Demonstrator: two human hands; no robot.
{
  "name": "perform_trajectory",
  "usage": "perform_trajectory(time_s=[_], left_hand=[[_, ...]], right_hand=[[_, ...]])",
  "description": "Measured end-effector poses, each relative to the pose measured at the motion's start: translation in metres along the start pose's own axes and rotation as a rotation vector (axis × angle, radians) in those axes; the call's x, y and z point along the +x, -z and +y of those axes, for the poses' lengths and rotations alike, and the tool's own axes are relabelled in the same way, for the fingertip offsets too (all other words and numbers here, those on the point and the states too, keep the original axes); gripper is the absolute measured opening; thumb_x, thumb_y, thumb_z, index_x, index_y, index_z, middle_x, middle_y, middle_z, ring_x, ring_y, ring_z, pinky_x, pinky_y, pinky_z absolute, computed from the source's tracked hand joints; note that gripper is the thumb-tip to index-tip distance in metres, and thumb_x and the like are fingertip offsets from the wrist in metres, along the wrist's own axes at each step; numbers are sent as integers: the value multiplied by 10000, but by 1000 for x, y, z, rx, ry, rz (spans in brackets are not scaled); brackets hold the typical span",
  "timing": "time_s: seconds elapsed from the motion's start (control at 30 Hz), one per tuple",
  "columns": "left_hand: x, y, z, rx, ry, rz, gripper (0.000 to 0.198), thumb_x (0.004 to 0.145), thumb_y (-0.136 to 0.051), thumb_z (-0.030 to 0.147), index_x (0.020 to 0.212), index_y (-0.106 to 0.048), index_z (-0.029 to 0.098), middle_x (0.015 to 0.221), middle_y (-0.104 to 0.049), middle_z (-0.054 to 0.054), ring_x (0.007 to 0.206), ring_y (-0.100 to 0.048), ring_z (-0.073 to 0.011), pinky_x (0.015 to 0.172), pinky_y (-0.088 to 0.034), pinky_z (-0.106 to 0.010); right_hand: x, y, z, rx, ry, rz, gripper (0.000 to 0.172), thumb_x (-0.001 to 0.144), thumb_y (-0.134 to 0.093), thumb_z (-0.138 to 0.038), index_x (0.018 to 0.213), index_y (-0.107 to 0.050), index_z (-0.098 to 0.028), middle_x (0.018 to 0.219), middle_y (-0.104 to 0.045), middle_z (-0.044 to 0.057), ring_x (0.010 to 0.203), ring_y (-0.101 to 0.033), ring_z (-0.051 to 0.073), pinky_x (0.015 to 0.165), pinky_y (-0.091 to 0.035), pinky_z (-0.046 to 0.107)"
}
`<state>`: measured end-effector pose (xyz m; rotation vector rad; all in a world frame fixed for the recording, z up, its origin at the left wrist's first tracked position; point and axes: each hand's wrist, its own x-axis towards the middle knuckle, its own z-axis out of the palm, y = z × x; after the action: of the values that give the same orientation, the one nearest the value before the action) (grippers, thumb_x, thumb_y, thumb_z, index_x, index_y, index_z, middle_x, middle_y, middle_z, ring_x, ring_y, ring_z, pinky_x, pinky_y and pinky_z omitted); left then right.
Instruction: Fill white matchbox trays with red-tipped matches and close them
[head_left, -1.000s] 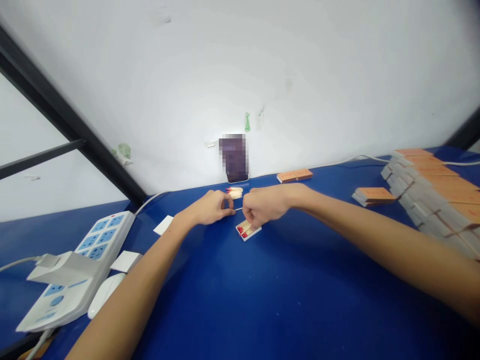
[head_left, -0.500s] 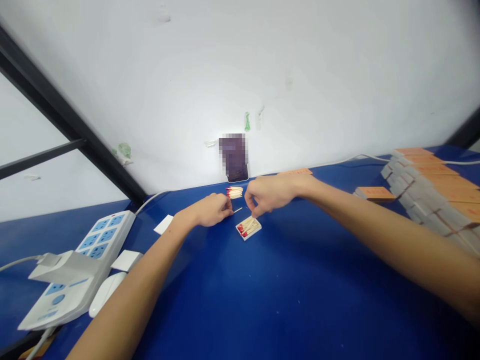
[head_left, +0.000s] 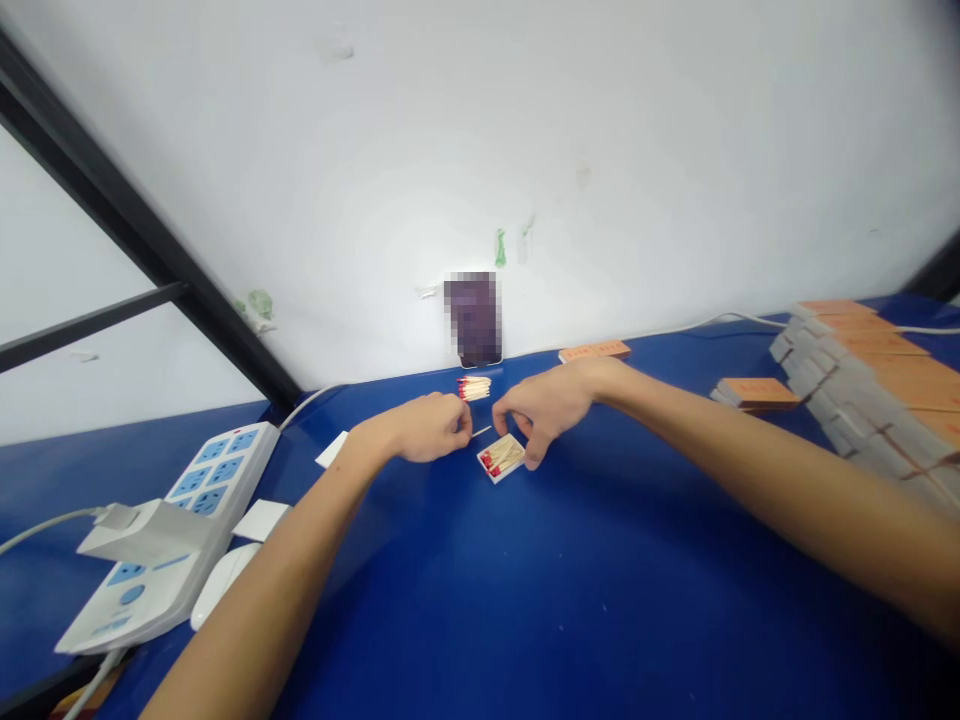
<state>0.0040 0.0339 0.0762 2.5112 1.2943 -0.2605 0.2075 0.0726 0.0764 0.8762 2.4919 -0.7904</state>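
My left hand (head_left: 436, 428) is closed in a pinch on a single match (head_left: 481, 431), whose pale stick points out to the right. Just right of it, a small white matchbox tray (head_left: 493, 478) lies on the blue table, filled with red-tipped matches (head_left: 504, 457). My right hand (head_left: 544, 405) arches over the tray's right side with thumb and fingers apart. Its thumb is at the tray's right edge; whether it touches I cannot tell. Behind both hands sits a small pile of red-headed matches (head_left: 475, 388).
A phone (head_left: 480, 318) with a blurred screen leans on the wall. Stacked orange-topped boxes (head_left: 885, 360) stand at right, with smaller orange boxes (head_left: 756, 392) beside them. At left are a power strip (head_left: 217, 475) with a plugged adapter, a white mouse-like object (head_left: 225, 580) and a white box (head_left: 262, 520).
My right hand has opened from a pinch above the tray, its thumb now at the tray's right edge. The left hand still pinches its match, the stick end now nearer the tray.
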Motion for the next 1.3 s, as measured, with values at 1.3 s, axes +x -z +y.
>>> perform_trajectory(time_s=[1.3], left_hand=[[7,-10,1,-315,-9,-15,446,672,-691,620,784,-613,196,659,-581,23,540,-459,-109,496,-289,-253]], right_hand=[[9,-6,0,98,144,70,175,811,-530,-307,824,-619,-158,740,-653,13,630,-604,135,592,-412,252]])
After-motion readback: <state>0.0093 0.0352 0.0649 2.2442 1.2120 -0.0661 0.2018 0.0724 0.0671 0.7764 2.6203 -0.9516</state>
